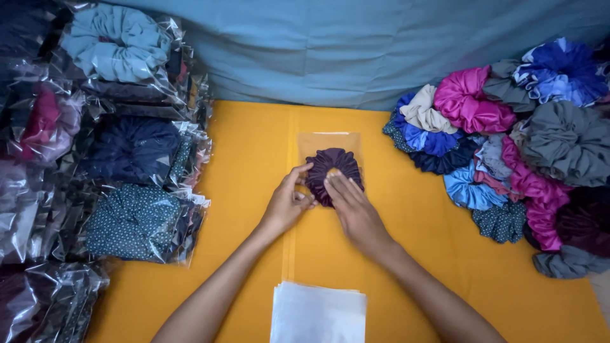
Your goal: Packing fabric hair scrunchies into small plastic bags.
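Left hand (286, 202): pinches the clear bag (330, 145) edge, keeping it steady.
Right hand (353, 206): flat, fingers together, pressing the purple scrunchie (332, 164) inside.
Desk (254, 152): orange.

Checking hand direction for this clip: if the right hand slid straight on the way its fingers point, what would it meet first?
The right hand points up-left, fingers already resting on the dark purple scrunchie in its clear bag; that comes first.

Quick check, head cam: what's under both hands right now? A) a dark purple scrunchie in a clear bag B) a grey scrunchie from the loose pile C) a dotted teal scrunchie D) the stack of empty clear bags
A: the left hand and right hand both rest on the dark purple scrunchie inside a clear bag on the yellow cloth.
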